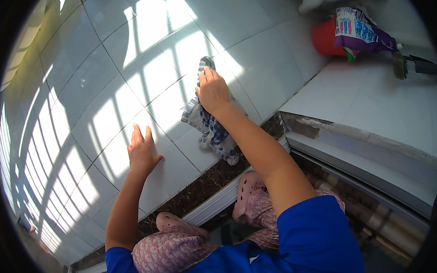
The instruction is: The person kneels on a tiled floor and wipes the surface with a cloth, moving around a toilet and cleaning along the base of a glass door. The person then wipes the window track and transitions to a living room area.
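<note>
My right hand [212,90] lies with its fingers stretched on a crumpled grey and blue checked cloth [218,134], pressing it against the white tiles [181,146]. The cloth's striped end shows past my fingertips, and its loose folds trail under my wrist towards the dark stone edging. My left hand [141,149] rests on the sunlit tiles to the left of the cloth, fingers spread, with nothing in it. The underside of both palms is hidden.
Dark marbled edging [202,181] and a white frame rail [215,206] run beside my pink clogs [251,191]. On the white ledge [352,94] at the right are a red container [323,36], a purple packet [358,33] and a brush [400,65]. The ledge has a rough, broken edge.
</note>
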Available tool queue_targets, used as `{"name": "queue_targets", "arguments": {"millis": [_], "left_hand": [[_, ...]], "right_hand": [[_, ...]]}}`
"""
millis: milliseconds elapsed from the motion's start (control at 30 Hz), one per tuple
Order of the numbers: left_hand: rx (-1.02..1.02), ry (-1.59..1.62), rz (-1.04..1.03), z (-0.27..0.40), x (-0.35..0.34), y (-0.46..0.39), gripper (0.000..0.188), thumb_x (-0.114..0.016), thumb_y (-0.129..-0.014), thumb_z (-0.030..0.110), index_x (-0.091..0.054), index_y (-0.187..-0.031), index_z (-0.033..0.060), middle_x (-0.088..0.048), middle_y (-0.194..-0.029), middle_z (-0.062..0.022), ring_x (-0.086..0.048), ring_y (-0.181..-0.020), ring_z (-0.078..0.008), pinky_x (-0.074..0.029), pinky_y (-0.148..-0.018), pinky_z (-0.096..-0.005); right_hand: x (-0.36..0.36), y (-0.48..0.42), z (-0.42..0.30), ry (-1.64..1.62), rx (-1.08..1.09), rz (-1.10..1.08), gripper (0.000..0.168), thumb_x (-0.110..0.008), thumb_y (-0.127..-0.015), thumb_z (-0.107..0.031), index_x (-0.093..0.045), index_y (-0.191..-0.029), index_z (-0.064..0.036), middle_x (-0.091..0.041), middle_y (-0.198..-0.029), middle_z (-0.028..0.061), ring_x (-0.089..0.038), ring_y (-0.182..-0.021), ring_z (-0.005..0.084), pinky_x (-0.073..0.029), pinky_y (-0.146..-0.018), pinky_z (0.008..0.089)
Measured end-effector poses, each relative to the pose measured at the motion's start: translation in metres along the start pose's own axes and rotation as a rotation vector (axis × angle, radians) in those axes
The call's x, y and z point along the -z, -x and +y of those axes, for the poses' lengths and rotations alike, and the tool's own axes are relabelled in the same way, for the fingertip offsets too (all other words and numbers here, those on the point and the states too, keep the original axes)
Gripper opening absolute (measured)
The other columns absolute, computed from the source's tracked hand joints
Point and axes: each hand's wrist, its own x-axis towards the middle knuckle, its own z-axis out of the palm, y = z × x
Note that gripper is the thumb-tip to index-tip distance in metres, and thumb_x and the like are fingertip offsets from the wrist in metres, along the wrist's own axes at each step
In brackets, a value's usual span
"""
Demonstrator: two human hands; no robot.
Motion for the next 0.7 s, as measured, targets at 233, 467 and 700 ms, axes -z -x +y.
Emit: {"name": "queue_targets", "arguments": {"millis": [233,467,700], "left_hand": [[-0.019,-0.026,-0.023,0.007,0.001,-0.002,0.109,-0.091,-0.060,0.030,-0.030,-0.148,0.0070,-0.011,-0.156,-0.0286,-0.028,-0.141,-0.0358,-0.040,-0.098,-0.0444],[0.043,-0.024,-0.053,0.010,-0.003,-0.005,0.114,-0.091,-0.061,0.031,-0.026,-0.151,0.0074,-0.007,-0.157,-0.0301,-0.023,-0.143,-0.0387,-0.038,-0.102,-0.0465],[0.029,-0.073,-0.032,0.009,-0.004,-0.004,0.112,-0.090,-0.061,0.036,-0.027,-0.150,0.0076,-0.010,-0.155,-0.0319,-0.027,-0.141,-0.0371,-0.042,-0.095,-0.0424]], "right_hand": [[0.015,-0.033,0.089,0.010,-0.166,0.091,0.052,-0.072,-0.082,-0.025,-0.055,-0.126,-0.002,-0.055,-0.133,0.0143,-0.051,-0.121,0.0301,-0.041,-0.101,0.0417],[0.012,0.004,0.086,0.058,0.137,-0.081,0.059,-0.069,-0.086,-0.033,-0.048,-0.138,-0.014,-0.045,-0.145,0.0082,-0.042,-0.133,0.0276,-0.034,-0.110,0.0493],[0.014,-0.091,0.143,0.237,-0.328,-0.055,0.054,-0.055,-0.094,-0.039,-0.047,-0.139,-0.012,-0.041,-0.149,0.0077,-0.040,-0.134,0.0307,-0.036,-0.108,0.0501]]}}
